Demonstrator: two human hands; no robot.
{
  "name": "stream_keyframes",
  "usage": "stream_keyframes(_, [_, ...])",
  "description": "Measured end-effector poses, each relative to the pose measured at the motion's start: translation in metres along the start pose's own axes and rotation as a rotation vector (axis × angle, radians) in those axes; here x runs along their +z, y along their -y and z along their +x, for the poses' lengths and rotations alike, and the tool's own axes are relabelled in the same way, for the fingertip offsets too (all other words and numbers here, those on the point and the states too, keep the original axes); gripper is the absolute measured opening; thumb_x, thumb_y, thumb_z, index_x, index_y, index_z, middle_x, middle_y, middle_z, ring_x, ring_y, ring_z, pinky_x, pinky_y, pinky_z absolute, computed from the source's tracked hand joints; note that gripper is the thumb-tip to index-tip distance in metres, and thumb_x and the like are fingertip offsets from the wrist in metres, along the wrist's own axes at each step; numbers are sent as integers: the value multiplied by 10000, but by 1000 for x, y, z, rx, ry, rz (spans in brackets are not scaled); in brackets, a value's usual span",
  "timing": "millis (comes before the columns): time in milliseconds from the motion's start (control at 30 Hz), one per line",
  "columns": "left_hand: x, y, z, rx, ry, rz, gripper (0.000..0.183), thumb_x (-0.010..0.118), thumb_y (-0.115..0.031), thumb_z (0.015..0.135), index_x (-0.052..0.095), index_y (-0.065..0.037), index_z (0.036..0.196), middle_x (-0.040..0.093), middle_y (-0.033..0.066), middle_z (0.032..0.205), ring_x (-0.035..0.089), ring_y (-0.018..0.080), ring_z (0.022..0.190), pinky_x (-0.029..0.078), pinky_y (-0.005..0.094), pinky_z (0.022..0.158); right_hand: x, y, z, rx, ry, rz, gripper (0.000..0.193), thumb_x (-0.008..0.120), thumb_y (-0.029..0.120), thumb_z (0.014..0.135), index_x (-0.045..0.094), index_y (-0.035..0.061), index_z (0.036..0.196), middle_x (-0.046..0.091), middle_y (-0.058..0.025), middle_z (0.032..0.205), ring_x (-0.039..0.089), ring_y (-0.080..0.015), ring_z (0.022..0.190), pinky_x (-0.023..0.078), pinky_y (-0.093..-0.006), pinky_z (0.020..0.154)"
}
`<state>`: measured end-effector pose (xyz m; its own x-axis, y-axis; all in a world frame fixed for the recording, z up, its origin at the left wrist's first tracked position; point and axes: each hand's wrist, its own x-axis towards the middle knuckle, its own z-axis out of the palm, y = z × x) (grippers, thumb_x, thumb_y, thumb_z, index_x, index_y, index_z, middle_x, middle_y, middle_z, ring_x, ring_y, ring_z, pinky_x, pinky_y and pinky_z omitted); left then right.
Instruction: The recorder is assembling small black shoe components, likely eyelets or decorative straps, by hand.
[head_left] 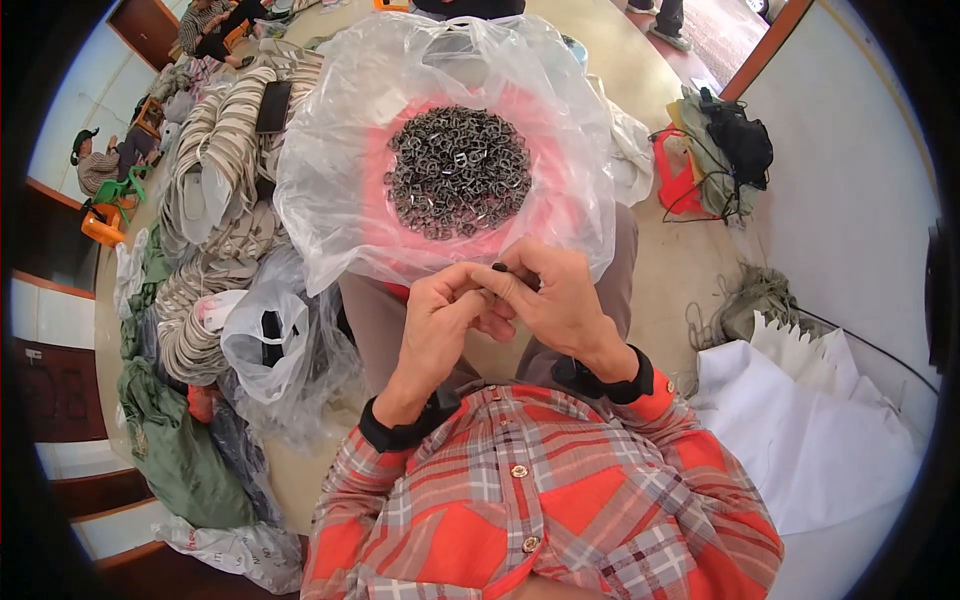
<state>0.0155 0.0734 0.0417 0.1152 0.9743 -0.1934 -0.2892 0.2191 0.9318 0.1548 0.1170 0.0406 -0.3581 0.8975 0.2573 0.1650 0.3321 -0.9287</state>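
My two hands meet over my lap, just on the near side of a pile of small dark metal buckles [460, 170]. The pile lies in a pink-red basin [550, 195] lined with a clear plastic bag [325, 175], whose loose edges spread all round. A small dark piece [499, 267] sticks up between the fingertips, too small to name. My right hand [562, 298] pinches it between thumb and forefinger. My left hand [446, 312] is closed right beside it, fingertips touching the right ones; whatever it grips is hidden.
Stacks of beige strap-like pieces [225, 150] line the left, with a phone-like black object [273, 107] on top. Nearer lies a white plastic bag [265, 335] and green cloth [180, 450]. White fabric [800, 430] and a black bag [735, 145] are on the right. Other people sit far left.
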Motion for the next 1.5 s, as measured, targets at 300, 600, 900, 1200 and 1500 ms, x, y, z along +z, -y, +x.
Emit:
stream_keyframes(300, [2,-4,-5,5,-40,24,154,461,26,801,547,51,927,624,102,737,623,150,609,482,217,509,-3,-9,1,-253,140,-370,251,628,231,802,530,19,708,527,-146,590,520,-290,495,413,-351,472])
stream_keyframes(600, [23,16,-10,119,-163,-278,44,482,-3,806,502,-13,844,599,128,664,550,167,465,431,241,417,-2,-12,-5,509,113,909,298,533,185,877,540,37,618,477,24,514,457,-46,431,308,-209,372])
stream_keyframes(900, [17,-3,-8,-13,-4,-321,71,535,-60,863,506,1,887,625,148,779,643,203,669,558,313,591,-11,-8,-2,331,224,734,305,502,209,904,578,15,681,534,-15,546,447,-56,401,299,-179,356])
stream_keyframes(1200, [28,8,-15,160,-95,-197,75,501,-34,868,477,6,926,597,136,717,591,189,535,515,292,483,-9,-11,-3,502,169,1025,234,559,172,860,569,48,662,485,18,523,444,-47,403,272,-183,352])
stream_keyframes(1500, [25,12,-16,111,-75,-276,65,487,-39,879,466,-4,930,572,111,681,534,151,485,479,279,446,-9,-14,0,544,223,1062,306,584,156,844,477,105,561,376,64,499,351,-16,418,238,-183,366])
